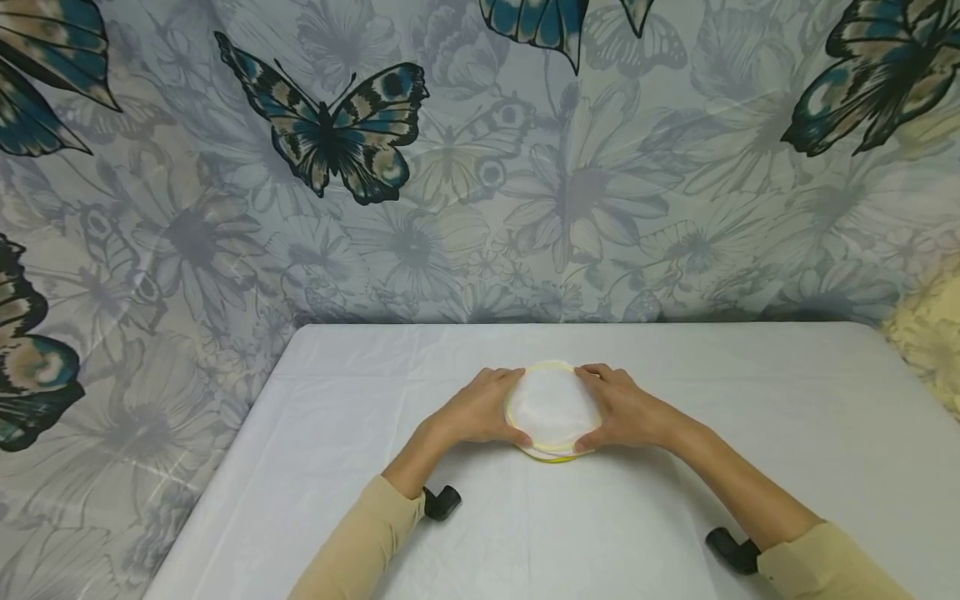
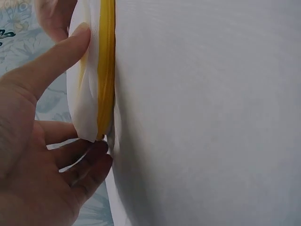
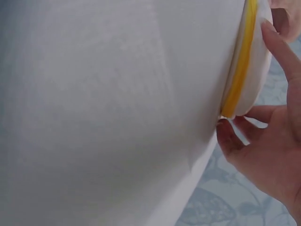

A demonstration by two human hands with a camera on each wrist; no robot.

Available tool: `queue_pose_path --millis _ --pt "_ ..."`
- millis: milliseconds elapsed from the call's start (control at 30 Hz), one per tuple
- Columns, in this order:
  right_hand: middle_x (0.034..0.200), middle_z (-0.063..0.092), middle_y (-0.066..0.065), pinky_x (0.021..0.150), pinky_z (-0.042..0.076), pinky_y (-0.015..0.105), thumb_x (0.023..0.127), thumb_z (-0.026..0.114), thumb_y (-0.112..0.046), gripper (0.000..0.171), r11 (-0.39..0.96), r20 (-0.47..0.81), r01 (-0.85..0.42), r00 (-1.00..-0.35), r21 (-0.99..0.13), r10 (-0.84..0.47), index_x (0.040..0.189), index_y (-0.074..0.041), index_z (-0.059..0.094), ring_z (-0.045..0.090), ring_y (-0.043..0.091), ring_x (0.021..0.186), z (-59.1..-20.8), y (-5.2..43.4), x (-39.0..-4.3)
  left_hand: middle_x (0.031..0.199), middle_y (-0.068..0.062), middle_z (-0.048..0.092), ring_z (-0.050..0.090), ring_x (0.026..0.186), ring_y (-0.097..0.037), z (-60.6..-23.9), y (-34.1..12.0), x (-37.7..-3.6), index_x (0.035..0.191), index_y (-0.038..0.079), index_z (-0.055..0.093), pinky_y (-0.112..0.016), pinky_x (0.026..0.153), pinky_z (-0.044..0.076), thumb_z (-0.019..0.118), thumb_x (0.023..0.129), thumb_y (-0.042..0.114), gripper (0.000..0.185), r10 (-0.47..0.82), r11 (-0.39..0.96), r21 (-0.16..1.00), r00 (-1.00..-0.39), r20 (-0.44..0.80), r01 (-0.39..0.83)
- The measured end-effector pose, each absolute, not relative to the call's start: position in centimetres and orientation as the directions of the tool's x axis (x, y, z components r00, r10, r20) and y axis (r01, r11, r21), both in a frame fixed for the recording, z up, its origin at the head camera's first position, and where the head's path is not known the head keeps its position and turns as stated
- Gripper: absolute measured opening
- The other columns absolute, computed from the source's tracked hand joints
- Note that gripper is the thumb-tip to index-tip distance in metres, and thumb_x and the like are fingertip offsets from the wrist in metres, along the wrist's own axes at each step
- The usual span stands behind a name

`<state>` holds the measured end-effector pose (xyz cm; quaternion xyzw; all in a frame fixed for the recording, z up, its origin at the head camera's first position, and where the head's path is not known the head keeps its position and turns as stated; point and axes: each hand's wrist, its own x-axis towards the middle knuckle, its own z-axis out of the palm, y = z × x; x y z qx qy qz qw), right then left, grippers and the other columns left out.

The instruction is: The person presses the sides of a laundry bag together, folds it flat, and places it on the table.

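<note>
A round white fabric pouch [image 1: 553, 407] with yellow edging lies on the white-covered table [image 1: 345, 500]. Both wrist views show a yellow zipper band [image 2: 106, 66] running round its side near the tabletop. My left hand [image 1: 482, 408] grips the pouch's left edge, the thumb on the near top rim and the other fingers round the far side. On the opposite edge my right hand [image 1: 628, 408] holds it likewise, with its thumb [image 3: 277, 44] pressing the top. Low at the side, fingertips of each hand touch near the band. The pouch's underside is hidden.
Behind the table hangs a grey cloth [image 1: 465, 250] printed with flowers and butterflies. Black wrist-camera mounts stick out at the left cuff [image 1: 442, 503] and the right cuff [image 1: 733, 550]. A yellowish patterned surface [image 1: 930, 333] borders the table at the right.
</note>
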<state>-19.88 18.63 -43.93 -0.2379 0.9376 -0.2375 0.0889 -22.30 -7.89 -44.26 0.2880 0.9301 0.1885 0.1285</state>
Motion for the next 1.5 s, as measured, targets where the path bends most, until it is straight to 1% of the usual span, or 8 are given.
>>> queue_pose_path --millis 167,300,433,600,800,933,1267,1500 --pt "0.155 0.028 0.027 0.103 0.039 0.062 0.068 0.081 -0.065 0.123 0.782 -0.085 -0.401 -0.864 -0.478 -0.496 0.15 0.011 0.028 0.035 0.049 0.133 -44.0 18.4 -19.9 0.164 -0.003 0.022 0.029 0.146 -0.024 -43.7 -7.9 -21.9 0.158 0.008 0.025 -0.039 0.115 0.033 0.082 0.074 0.057 0.113 0.618 0.753 0.387 -0.774 -0.138 0.532" --pt "0.162 0.015 0.024 0.109 0.03 0.065 0.074 0.074 -0.068 0.121 0.782 -0.079 -0.421 -0.858 -0.459 -0.508 0.153 0.009 0.024 0.022 0.051 0.142 -44.0 18.2 -19.6 0.167 0.001 0.007 0.011 0.152 -0.024 -43.3 -7.8 -21.6 0.159 0.011 0.02 -0.041 0.12 0.022 0.077 0.082 0.053 0.104 0.678 0.715 0.358 -0.72 -0.149 0.6" --pt "0.163 0.016 0.022 0.112 0.024 0.064 0.081 0.068 -0.067 0.111 0.775 -0.027 -0.509 -0.83 -0.374 -0.558 0.153 0.007 0.026 0.016 0.05 0.145 -43.9 17.7 -19.2 0.166 0.001 0.002 -0.002 0.152 -0.021 -43.3 -7.4 -21.5 0.16 0.011 0.015 -0.037 0.122 0.009 0.066 0.092 0.05 0.094 0.727 0.677 0.337 -0.666 -0.168 0.654" --pt "0.16 0.022 0.023 0.116 0.02 0.06 0.091 0.061 -0.06 0.097 0.744 -0.002 -0.619 -0.768 -0.252 -0.64 0.152 0.008 0.029 0.019 0.045 0.146 -44.0 17.1 -18.9 0.166 -0.008 0.001 -0.001 0.152 -0.024 -43.7 -7.0 -21.2 0.16 0.008 0.012 -0.035 0.122 0.005 0.057 0.099 0.047 0.085 0.738 0.673 0.257 -0.652 -0.175 0.694" --pt "0.162 0.017 0.022 0.118 0.02 0.053 0.098 0.055 -0.054 0.088 0.735 -0.051 -0.648 -0.742 -0.202 -0.668 0.154 0.007 0.024 0.017 0.039 0.149 -44.1 16.8 -18.7 0.165 -0.015 -0.003 -0.003 0.152 -0.028 -44.0 -6.3 -20.6 0.158 0.001 0.011 -0.037 0.122 0.004 0.045 0.104 0.044 0.077 0.753 0.657 0.14 -0.634 -0.177 0.741" --pt "0.162 0.017 0.022 0.119 0.021 0.052 0.1 0.052 -0.05 0.083 0.717 -0.032 -0.674 -0.724 -0.178 -0.689 0.154 0.006 0.024 0.017 0.038 0.149 -44.3 16.8 -18.6 0.165 -0.015 -0.004 -0.004 0.152 -0.027 -43.8 -5.9 -20.4 0.158 0.0 0.01 -0.038 0.122 0.003 0.039 0.106 0.046 0.075 0.745 0.66 0.088 -0.636 -0.201 0.746" --pt "0.163 0.014 0.021 0.12 0.016 0.051 0.101 0.035 -0.063 0.089 0.737 -0.05 -0.649 -0.743 -0.189 -0.667 0.154 0.006 0.021 0.012 0.037 0.15 -45.0 16.5 -18.5 0.165 -0.013 -0.008 -0.007 0.152 -0.026 -43.9 -5.6 -20.6 0.158 0.002 0.006 -0.039 0.122 0.002 0.032 0.106 0.05 0.076 0.72 0.682 0.074 -0.649 -0.248 0.728" --pt "0.162 0.015 0.022 0.12 0.015 0.051 0.102 0.036 -0.06 0.086 0.736 -0.045 -0.654 -0.741 -0.176 -0.669 0.154 0.007 0.022 0.013 0.038 0.15 -45.5 16.3 -18.5 0.166 -0.011 -0.007 -0.009 0.151 -0.024 -44.0 -5.1 -20.5 0.159 0.003 0.006 -0.039 0.122 0.002 0.031 0.106 0.05 0.074 0.688 0.71 0.066 -0.67 -0.279 0.701"
